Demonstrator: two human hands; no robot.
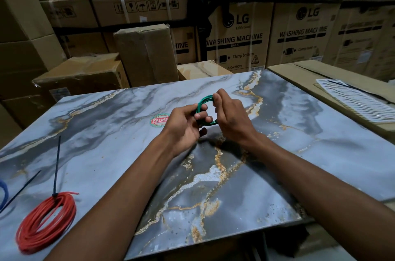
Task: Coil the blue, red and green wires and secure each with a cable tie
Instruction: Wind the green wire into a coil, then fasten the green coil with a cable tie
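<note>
— Forearms fill the bottom of the view. What are you holding beyond them?

— Both of mine reach to the green wire (205, 111), a small coil held up above the marble-patterned table (320, 154). My left hand (185, 127) has its fingers curled through the loop from below; my right hand (232, 114) pinches the coil's upper right edge. Something dark sits under my left fingers, maybe a tie, but I can't tell.

— How far along are you?

— I judge it two thirds done. On the table at my near left, well apart from my hands, the red wire (46, 222) lies coiled with a black cable tie (56, 166) cinched at its top, the tail pointing away. At the very left edge the blue wire (4, 191) shows only a sliver, another black tie (20, 191) running beside it. The green coil needs its tie.

— Any writing?

— A round sticker (158, 120) beside my left hand reads "Patel". The stacked cartons (237, 34) behind say "LG", "WASHING MACHINE", "BACK", "Clamp bottom", "CAUTION".
</note>
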